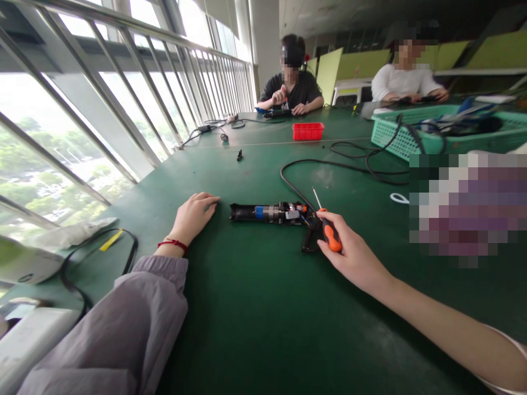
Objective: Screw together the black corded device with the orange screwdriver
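Observation:
In the head view, my right hand (349, 255) grips a screwdriver (331, 233) by its orange and black handle; the thin metal shaft points up and to the left. Just left of it lies a corded tool (263, 213) with a black, opened housing, its inner parts and wires bare. At the tool's right end, a black D-shaped part (308, 240) sits partly behind my fingers. My left hand (195, 219) rests on the green table with fingers stretched out, a short gap from the tool's left end.
A black cord (302, 161) loops back toward a green basket (391, 134) of cables. Behind stand a red bin (308, 131) and a small black piece (239, 155). Two people sit at the far side. A metal railing (144, 126) runs along the left; a white ring (398, 198) lies right.

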A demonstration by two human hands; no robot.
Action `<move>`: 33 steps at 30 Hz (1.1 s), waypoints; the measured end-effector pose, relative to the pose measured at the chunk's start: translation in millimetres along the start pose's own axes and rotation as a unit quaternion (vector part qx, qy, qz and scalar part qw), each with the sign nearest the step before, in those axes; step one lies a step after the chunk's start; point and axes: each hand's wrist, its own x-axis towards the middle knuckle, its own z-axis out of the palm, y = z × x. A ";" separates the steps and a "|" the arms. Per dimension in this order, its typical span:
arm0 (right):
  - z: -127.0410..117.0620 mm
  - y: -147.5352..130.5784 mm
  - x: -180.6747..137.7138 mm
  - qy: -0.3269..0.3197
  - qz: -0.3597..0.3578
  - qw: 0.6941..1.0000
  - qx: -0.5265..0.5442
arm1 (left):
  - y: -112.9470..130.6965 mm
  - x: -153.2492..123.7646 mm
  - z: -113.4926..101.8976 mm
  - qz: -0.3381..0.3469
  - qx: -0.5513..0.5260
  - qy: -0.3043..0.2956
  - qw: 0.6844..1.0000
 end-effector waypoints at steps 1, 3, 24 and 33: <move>-0.1 0.0 0.0 0.001 -0.001 1.000 -0.001 | 1.9 0.1 -1.1 -0.001 0.002 0.000 1.000; 0.0 0.1 0.2 0.000 -0.003 1.000 -0.001 | 3.7 -0.1 -3.2 -0.005 0.002 -0.002 1.000; 2.2 0.5 0.3 0.006 0.006 0.999 0.033 | 64.1 1.1 -15.3 0.003 -0.119 0.184 0.976; 5.5 8.0 5.8 -0.031 -0.021 0.997 0.070 | 159.1 -22.6 1.5 0.206 -0.207 0.115 0.950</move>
